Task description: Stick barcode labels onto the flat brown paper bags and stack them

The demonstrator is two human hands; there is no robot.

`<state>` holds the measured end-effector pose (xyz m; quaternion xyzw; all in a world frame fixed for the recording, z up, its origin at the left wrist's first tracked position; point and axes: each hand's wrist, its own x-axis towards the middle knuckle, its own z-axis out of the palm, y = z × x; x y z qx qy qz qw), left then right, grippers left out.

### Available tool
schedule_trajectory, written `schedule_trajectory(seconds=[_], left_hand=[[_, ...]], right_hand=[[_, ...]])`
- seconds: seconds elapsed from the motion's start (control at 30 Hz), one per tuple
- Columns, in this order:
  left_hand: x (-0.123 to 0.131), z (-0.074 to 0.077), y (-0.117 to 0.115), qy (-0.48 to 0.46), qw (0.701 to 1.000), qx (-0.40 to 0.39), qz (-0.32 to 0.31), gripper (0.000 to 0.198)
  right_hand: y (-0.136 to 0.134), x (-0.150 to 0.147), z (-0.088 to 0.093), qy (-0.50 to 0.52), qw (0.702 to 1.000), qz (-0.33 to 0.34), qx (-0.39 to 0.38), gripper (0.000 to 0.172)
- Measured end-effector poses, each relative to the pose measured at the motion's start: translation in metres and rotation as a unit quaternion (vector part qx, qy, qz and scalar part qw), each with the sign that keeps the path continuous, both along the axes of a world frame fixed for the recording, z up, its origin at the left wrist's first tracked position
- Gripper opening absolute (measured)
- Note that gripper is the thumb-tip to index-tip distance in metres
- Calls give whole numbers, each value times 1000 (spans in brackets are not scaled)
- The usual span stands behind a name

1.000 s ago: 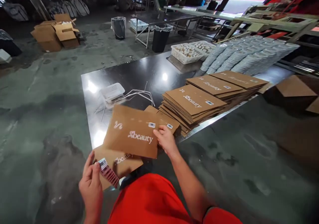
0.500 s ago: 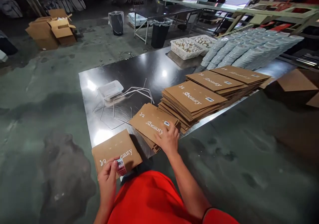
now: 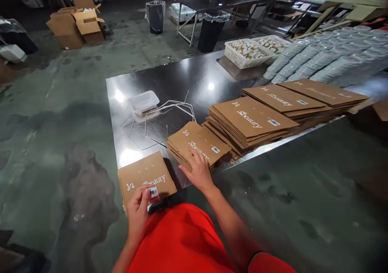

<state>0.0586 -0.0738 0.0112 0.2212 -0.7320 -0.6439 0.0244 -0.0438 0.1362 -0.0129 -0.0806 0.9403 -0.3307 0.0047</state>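
Observation:
My left hand [image 3: 138, 204] is closed in a pinch on a small strip of barcode labels [image 3: 154, 193], white on top with red below. It hangs over the near edge of a brown cardboard stack [image 3: 145, 168] printed "beauty" at the table's left corner. My right hand [image 3: 198, 172] has its fingers apart, over the lower edge of another cardboard stack [image 3: 197, 135], partly covering its white lettering. A small label [image 3: 215, 149] is stuck on that stack's top piece, to the right of my fingers.
Further right, taller cardboard stacks [image 3: 251, 117] carry similar labels. White strapping [image 3: 169, 107] and a shallow white basket [image 3: 144, 102] lie on the metal table [image 3: 194, 75]. White crates [image 3: 247, 54] of small pieces and rows of nested pale containers [image 3: 321, 58] stand behind.
My right hand has slid left and down across the cardboard, away from the label, which now shows fully. My left hand still pinches the barcode labels. The whole view has shifted a little.

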Motion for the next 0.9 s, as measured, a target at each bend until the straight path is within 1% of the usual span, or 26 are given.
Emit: schedule_trajectory(seconds=[0.03,0.07,0.1,0.13,0.17,0.2,0.23,0.27,0.37,0.43,0.53,0.6,0.7,0.73,0.77,0.8,0.9], left_hand=[[0,1,1,8,1000,-8,-3,37],[-1,3,2,15,1000,-15,-6,36],[-1,4,4,22,1000,-19,-8,34],[-1,5,5,25,999,-18,-11,33],[-1,5,5,24,1000,-11,-14,33],[0,5,6,22,1000,2,-13,33],[1,4,7,20,1000,21,-6,33],[2,3,7,17,999,46,2,34],[6,-4,8,8,993,119,9,35],[8,-8,9,4,991,137,1,30],[9,-11,11,13,990,140,-19,25],[9,-11,12,17,989,143,-36,24],[9,-12,11,12,990,137,-42,25],[9,-13,11,8,990,135,-42,25],[9,-15,10,3,990,131,-43,25],[9,-16,10,-1,991,128,-46,26],[9,-20,9,-13,992,114,-49,29]], right_hand=[[-11,8,8,-42,993,52,-94,43],[-24,16,13,-99,971,101,-193,42],[-37,26,17,-166,933,134,-290,42],[-50,35,19,-231,886,143,-375,42],[-62,44,19,-285,840,133,-442,40],[-72,51,18,-320,805,111,-488,36],[-79,56,16,-336,785,85,-513,33],[-83,59,14,-339,780,65,-522,29],[-85,60,12,-318,806,39,-497,25],[-82,58,11,-314,817,41,-482,24],[-79,57,10,-311,823,40,-473,23],[-80,57,7,-316,819,32,-477,25],[-81,55,1,-352,785,16,-509,39],[-81,55,-1,-363,777,14,-514,43],[-81,54,-2,-368,776,15,-513,43],[-81,54,-3,-366,781,18,-506,41],[-82,56,-4,-339,809,21,-480,31]])
